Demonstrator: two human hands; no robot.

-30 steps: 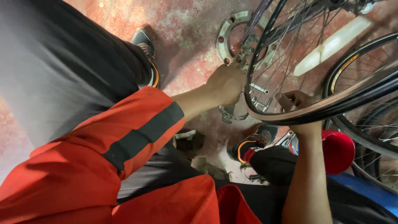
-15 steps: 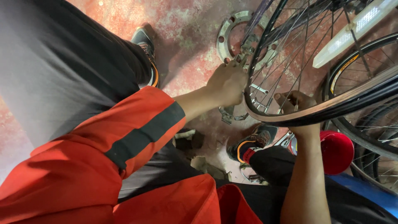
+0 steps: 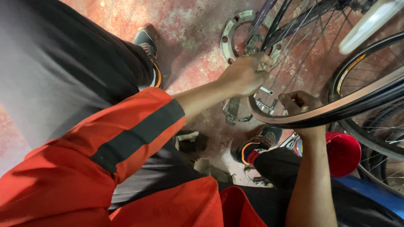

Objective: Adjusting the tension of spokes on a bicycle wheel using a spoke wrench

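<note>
- Both hands sit a little higher against the wheel than half a second ago, and the white bar at the 1 o'clock corner has slid further out of view; the wheel itself has hardly shifted.
- Left hand (image 3: 246,75), at 12 o'clock from the orange sleeve (image 3: 126,134), is curled with its fingertips pinched on something small among the spokes (image 3: 294,46); what it pinches is too small to tell.
- Right hand (image 3: 301,103) is closed into a fist just inside the rim, touching the bicycle wheel (image 3: 336,109), at 3 o'clock from the left hand.
- That wheel fills the 2 o'clock quarter, its tyre running above the right wrist.
- Red cup-like container (image 3: 343,153) stands at 4 o'clock from the right hand, under the tyre; its contents are hidden.
- Perforated metal ring (image 3: 227,38) lies on the red floor (image 3: 189,25) at 11 o'clock from the left hand.
- Black shoes (image 3: 147,42) and (image 3: 256,147) rest on the floor.
</note>
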